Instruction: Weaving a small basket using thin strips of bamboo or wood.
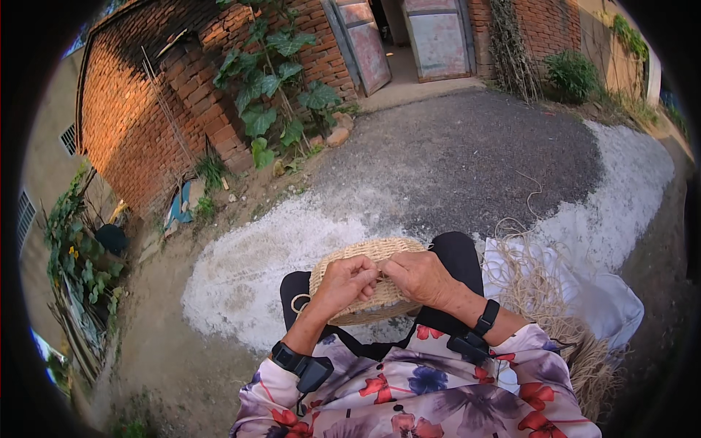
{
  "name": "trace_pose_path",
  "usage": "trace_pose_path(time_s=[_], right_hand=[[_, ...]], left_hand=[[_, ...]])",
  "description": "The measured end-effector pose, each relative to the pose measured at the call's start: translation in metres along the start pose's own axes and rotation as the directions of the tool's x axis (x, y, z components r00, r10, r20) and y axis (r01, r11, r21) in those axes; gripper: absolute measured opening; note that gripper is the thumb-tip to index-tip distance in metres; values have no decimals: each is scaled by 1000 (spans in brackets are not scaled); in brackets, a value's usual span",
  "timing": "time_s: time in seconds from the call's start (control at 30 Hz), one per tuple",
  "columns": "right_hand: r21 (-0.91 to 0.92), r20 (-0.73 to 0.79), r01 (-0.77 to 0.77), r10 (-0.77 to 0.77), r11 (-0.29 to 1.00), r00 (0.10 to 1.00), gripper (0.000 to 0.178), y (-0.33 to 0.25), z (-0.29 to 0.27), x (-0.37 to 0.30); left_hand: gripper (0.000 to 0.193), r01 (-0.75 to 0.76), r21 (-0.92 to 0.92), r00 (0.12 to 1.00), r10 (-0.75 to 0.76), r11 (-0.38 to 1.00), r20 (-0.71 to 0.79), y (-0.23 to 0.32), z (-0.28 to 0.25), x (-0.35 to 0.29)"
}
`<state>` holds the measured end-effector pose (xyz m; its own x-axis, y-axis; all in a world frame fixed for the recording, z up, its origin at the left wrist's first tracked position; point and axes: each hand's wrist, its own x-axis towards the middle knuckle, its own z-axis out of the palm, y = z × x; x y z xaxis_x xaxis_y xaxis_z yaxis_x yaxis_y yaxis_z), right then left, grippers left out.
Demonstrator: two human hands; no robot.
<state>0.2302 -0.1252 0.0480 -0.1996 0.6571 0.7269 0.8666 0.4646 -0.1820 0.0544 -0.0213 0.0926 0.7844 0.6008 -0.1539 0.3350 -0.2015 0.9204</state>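
A woven straw basket (pixel 342 255) in pale tan rests on my lap between my dark-trousered knees. A small loop (pixel 296 300) of straw sticks out at its left side. Over the weave, my left hand (pixel 347 283) is closed in a pinch, its thumb and fingertips near the basket's middle. My right hand (pixel 422 279) meets it there from the other side, fingertips also pinched together. Whatever thin piece lies between the fingertips is too small to make out. Both hands hide part of the basket's near face.
Beside my right knee, loose straw strands (pixel 523 276) lie tangled over a white sack (pixel 610 310). Dark paving (pixel 467 150) with pale grey patches leads to an open metal double door (pixel 440 44) in a brick wall (pixel 131 124). A leafy climbing plant (pixel 270 84) grows by the wall.
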Motion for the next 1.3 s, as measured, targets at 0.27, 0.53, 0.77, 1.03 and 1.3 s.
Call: trace_pose_path(time_s=[0.27, 0.53, 0.77, 1.03, 1.3], right_hand=[[210, 54, -312, 307, 927, 950, 13, -11, 3, 9], [523, 376, -663, 554, 536, 743, 30, 5, 0, 20], [500, 255, -568, 515, 654, 818, 13, -8, -2, 11], [293, 85, -457, 453, 840, 887, 10, -22, 19, 6], [318, 5, -348, 366, 882, 931, 15, -24, 20, 0]], left_hand=[[9, -128, 317, 989, 147, 940, -36, 0, 3, -10], [15, -350, 775, 716, 684, 526, -141, -1, 32, -16], [9, -320, 672, 694, 648, 668, -313, -13, 37, -20], [11, -238, 641, 733, 569, 729, -374, -18, 30, -20], [9, -294, 762, 845, 530, 576, -75, -5, 4, -14]])
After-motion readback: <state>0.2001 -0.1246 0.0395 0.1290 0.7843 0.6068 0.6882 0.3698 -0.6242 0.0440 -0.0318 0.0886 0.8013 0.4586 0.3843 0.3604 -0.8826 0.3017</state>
